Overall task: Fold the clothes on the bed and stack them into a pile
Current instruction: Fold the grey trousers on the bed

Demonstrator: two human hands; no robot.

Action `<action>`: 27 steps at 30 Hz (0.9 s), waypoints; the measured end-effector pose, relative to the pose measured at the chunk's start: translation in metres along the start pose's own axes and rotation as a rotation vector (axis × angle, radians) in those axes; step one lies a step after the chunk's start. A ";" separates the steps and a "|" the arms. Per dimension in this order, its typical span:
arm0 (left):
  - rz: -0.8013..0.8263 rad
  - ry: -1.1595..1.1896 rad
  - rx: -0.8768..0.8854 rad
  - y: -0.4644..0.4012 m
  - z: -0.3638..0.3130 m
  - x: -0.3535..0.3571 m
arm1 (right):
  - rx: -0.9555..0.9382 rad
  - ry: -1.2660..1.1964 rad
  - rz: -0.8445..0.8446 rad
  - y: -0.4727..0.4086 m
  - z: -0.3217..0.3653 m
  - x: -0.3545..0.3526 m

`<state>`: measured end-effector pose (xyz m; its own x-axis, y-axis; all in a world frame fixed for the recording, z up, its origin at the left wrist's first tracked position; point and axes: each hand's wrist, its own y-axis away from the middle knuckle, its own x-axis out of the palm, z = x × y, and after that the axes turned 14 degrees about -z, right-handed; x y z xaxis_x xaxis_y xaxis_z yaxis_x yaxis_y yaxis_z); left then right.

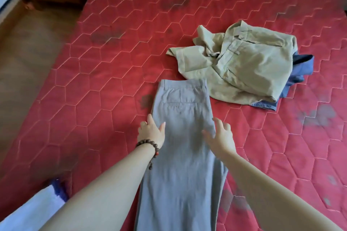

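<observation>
Grey trousers (183, 137) lie flat on the red quilted bed (112, 62), folded leg on leg, long axis running straight away from the person, waistband at the far end. The left hand (152, 131) rests on the trousers' left edge, fingers straight; a bead bracelet (149, 147) circles its wrist. The right hand (219, 135) has its fingers spread over the right edge; whether it touches the cloth is unclear. Just beyond to the right, a crumpled beige garment (240, 65) lies atop blue clothing (298, 69).

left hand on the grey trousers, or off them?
Touching. Head view: left hand lies flat on the grey trousers' left edge, thumb on the cloth.
</observation>
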<state>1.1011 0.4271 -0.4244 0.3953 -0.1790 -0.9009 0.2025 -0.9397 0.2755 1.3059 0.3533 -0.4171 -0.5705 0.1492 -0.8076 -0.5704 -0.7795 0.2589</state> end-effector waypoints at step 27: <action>-0.247 -0.234 0.674 0.022 0.045 0.106 | -0.520 0.398 -0.246 0.028 -0.021 0.138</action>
<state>1.1068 0.3739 -0.5286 0.1933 0.0733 -0.9784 -0.3609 -0.9220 -0.1403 1.2235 0.3388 -0.5326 -0.1450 0.2019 -0.9686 -0.2420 -0.9565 -0.1632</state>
